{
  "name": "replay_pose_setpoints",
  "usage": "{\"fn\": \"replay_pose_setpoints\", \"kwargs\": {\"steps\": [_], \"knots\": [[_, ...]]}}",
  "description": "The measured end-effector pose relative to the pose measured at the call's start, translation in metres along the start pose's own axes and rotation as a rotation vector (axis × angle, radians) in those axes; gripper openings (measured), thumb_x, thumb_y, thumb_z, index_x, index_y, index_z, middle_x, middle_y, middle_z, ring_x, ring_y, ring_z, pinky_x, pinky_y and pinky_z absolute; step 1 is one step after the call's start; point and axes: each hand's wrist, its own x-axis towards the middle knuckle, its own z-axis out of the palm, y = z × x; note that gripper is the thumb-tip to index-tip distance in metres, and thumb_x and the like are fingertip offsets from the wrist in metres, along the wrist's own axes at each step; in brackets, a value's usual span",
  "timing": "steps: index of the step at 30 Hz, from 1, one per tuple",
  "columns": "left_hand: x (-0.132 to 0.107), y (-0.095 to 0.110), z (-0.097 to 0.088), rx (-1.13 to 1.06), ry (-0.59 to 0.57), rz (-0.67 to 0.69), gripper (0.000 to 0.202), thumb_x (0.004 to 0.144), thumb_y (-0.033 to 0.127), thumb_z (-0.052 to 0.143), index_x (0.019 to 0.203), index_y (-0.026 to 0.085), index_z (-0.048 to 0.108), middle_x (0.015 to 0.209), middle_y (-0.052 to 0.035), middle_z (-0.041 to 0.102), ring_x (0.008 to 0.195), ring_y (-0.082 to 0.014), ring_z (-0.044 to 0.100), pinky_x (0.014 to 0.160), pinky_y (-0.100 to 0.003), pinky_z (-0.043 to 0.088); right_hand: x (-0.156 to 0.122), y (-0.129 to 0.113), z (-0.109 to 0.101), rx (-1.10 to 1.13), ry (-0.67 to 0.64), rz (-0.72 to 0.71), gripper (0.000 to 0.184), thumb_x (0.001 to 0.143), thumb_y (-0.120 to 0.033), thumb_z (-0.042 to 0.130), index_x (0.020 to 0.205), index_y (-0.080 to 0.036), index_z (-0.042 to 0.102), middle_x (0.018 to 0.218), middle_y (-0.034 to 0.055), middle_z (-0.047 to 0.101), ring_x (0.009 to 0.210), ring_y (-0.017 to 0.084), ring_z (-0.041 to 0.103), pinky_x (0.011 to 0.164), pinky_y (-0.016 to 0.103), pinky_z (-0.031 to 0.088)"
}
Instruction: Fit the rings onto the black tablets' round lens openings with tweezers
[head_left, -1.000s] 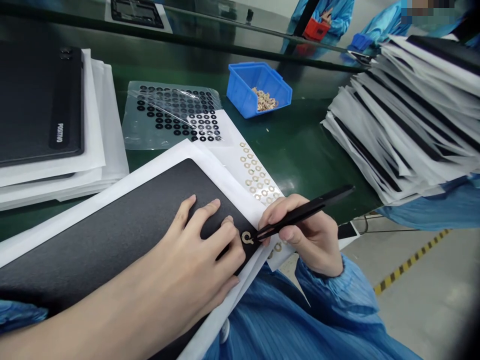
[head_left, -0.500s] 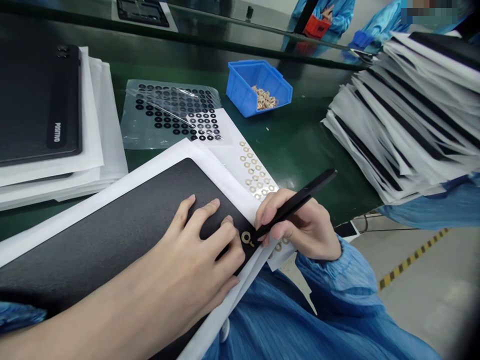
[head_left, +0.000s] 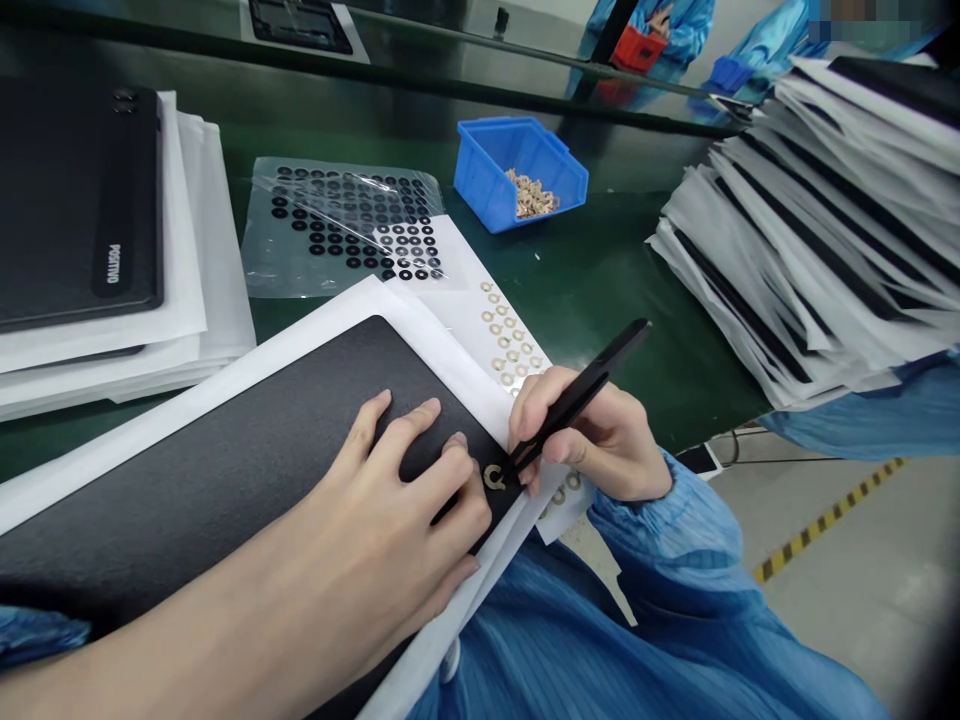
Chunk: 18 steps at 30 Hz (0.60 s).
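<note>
My left hand (head_left: 405, 500) lies flat on a black textured panel (head_left: 225, 470), fingers apart, pressing near its corner. The panel rests on white paper (head_left: 300, 345). My right hand (head_left: 592, 440) grips black tweezers (head_left: 581, 390), their tips at the right edge of a small gold ring (head_left: 493, 477) on the panel's corner. Beyond that hand, a white backing sheet (head_left: 502, 340) carries rows of similar gold rings, its lower part hidden by my hand.
A clear film sheet of black rings (head_left: 337, 225) lies on the green bench (head_left: 592, 270), near a blue bin of gold pieces (head_left: 521, 170). Paper-wrapped black panels are stacked at left (head_left: 82, 210) and right (head_left: 810, 230). Blue-clad co-workers (head_left: 652, 20) stand beyond.
My right hand has shifted up and left, and the tweezers now stand steeper. The gold ring and my left hand stay in place on the panel.
</note>
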Motion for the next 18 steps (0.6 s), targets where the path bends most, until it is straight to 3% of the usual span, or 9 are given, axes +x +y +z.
{"fn": "replay_pose_setpoints", "kwargs": {"steps": [8, 18], "knots": [[0.002, 0.002, -0.006, 0.021, -0.076, -0.020, 0.023, 0.089, 0.037, 0.055, 0.099, 0.019, 0.067, 0.102, -0.0073, 0.065, 0.110, -0.0390, 0.055, 0.093, -0.064, 0.044, 0.008, -0.004, -0.004, -0.003, -0.076, 0.067, 0.016, 0.086, -0.029, 0.064, 0.086, -0.014, 0.057, 0.066, -0.0002, 0.058, 0.051, 0.011, 0.064, 0.046, 0.021, 0.057], [0.002, 0.002, -0.004, 0.025, -0.061, -0.026, 0.024, 0.089, 0.038, 0.056, 0.099, 0.020, 0.068, 0.104, -0.0079, 0.065, 0.111, -0.0386, 0.055, 0.093, -0.064, 0.044, 0.012, 0.004, 0.001, -0.027, -0.044, -0.039, 0.008, 0.085, -0.019, 0.064, 0.082, -0.014, 0.058, 0.064, -0.0015, 0.057, 0.046, 0.008, 0.060, 0.039, 0.015, 0.052]]}}
